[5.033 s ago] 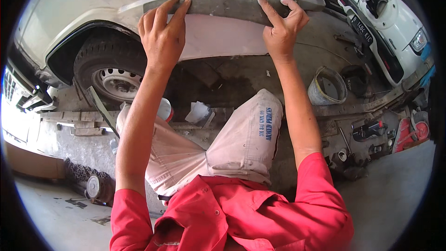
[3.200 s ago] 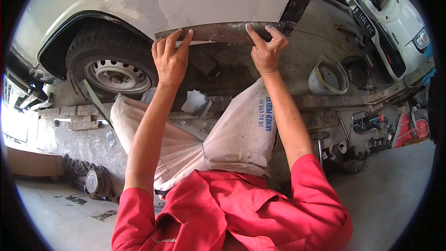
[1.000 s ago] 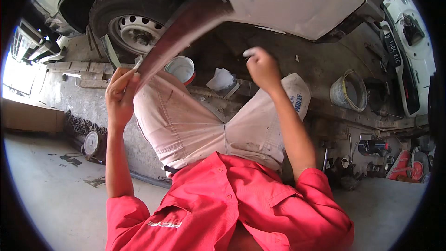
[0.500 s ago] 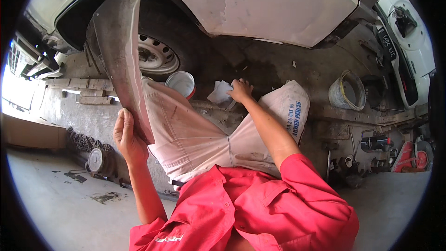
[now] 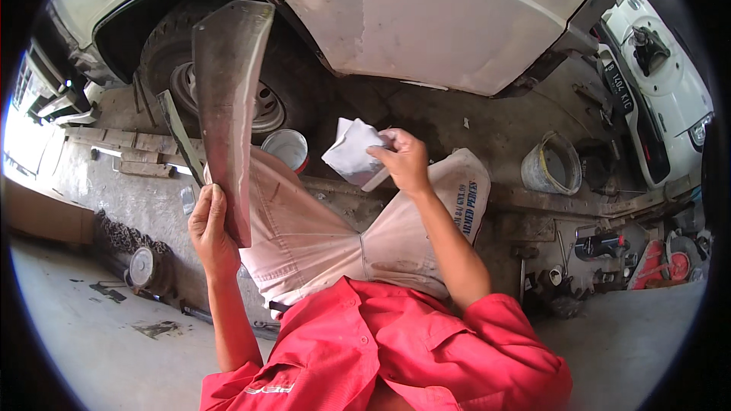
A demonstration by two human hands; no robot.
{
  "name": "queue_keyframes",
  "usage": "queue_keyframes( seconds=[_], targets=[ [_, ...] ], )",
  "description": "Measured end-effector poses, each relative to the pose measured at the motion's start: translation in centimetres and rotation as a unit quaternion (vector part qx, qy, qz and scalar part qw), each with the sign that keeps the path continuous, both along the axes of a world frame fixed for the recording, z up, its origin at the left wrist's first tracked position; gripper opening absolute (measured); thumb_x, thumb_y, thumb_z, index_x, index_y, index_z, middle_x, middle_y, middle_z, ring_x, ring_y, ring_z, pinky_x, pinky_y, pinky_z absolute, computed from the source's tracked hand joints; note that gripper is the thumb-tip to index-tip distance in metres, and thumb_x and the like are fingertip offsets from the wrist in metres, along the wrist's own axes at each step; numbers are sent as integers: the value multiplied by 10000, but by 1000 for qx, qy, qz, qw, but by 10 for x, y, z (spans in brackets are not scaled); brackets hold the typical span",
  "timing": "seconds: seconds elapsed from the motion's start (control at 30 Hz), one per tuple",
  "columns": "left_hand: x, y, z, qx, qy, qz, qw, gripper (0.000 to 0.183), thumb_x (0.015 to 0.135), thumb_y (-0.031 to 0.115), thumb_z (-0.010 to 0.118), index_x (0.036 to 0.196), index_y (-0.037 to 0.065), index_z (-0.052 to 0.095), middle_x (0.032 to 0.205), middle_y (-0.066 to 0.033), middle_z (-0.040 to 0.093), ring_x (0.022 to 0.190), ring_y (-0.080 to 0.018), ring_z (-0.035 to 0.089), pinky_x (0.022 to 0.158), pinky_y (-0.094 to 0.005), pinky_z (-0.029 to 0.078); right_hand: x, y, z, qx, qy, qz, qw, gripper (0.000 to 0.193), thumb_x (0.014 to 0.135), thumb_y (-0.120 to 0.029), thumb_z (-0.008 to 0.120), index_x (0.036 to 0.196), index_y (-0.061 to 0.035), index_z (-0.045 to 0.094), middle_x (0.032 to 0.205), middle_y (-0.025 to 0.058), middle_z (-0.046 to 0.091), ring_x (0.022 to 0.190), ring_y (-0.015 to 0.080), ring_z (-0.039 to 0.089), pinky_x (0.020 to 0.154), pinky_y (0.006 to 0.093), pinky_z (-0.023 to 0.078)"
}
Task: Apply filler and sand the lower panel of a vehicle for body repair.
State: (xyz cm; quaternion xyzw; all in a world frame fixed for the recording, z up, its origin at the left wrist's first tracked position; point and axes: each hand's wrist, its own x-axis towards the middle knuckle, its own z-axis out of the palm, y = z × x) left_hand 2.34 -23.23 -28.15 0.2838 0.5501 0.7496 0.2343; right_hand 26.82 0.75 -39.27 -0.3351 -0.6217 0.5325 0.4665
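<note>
"Grey, curved strip (image 5: 228, 118): where is it held?"

"Near its lower end, pinched in the left hand (image 5: 215, 237), raised before the wheel (image 5: 166, 52); a folded pale sheet (image 5: 352, 151) is grasped in the right hand (image 5: 407, 162)."

"Handling advice?"

"The strip should be steadied clear of the wheel, the sheet gripped firmly."

"Surface and room?"

"Dark-stained concrete (image 5: 499, 123) is noted; beyond, a patchy vehicle panel (image 5: 449, 30); at far right, a white vehicle (image 5: 681, 95)."
</note>
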Motion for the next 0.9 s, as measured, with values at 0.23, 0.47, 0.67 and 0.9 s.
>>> queue_keyframes(
  seconds=[0.23,0.47,0.67,0.9],
  targets=[
    [6,-2,-2,-61,27,-77,995,197,1066,187,640,1067,13,733,841,76,615,721,5,507,626,-168,376,63,-24,110,34,96,38,994,425,905,75,735,1302,27,593,1021,70,739,856,74,669,779,251,566],
    [30,9,10,-100,87,-116,984,228,1079,214,623,919,65,689,729,101,499,576,14,368,508,-192,256,93,-23,160,70,134,82,985,381,955,113,649,1270,-14,474,1023,119,709,917,106,667,832,258,550],
    [29,8,9,-136,85,-150,976,190,1065,152,641,1026,-13,726,873,37,571,790,-47,488,709,-205,388,104,-5,183,90,63,107,988,331,958,98,658,1243,-9,528,1015,80,703,919,82,646,838,243,527],
    [22,2,17,-166,139,-153,964,201,1053,126,644,974,-49,703,902,-1,592,837,-86,525,760,-230,417,103,18,216,179,-28,33,983,234,927,53,712,1157,23,682,1077,55,732,1014,101,654,903,255,518]
  ],
)
